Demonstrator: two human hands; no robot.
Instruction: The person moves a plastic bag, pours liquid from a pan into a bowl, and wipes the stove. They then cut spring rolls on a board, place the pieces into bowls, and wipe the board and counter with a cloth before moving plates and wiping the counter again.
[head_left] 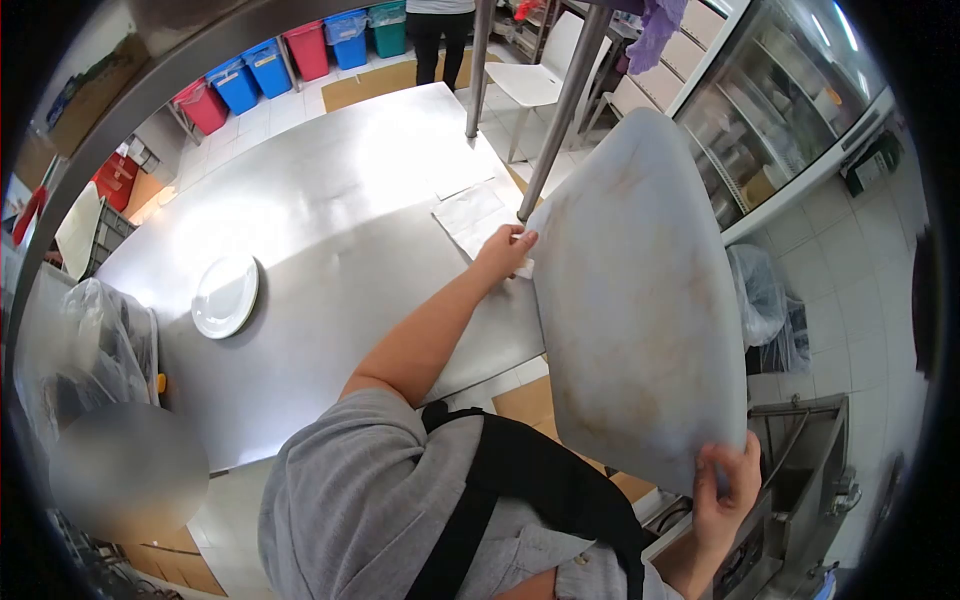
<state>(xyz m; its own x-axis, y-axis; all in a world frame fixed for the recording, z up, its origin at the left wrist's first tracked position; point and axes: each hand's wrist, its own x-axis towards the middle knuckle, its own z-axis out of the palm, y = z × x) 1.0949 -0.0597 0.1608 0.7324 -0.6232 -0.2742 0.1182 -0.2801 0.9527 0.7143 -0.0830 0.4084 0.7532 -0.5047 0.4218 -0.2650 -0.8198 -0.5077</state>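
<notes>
A large white cutting board (635,290) with brownish stains is held up, tilted, at the right of the steel table. My left hand (503,254) is closed at its left edge, and a small white scrap, perhaps a cloth or paper, shows beneath the fingers. Down at the lower right corner, my right hand (727,487) pinches the board with the thumb on the near face; its other fingers are partly hidden behind the edge. White sheets of paper (470,218) lie on the table just beyond my left hand.
The steel table (330,350) carries white plates (226,296) at the left. Metal posts (566,115) rise beside the board. A glass-door fridge (780,100) and a steel sink (790,480) are on the right. A person (441,40) stands beyond the table, near colored bins (265,68).
</notes>
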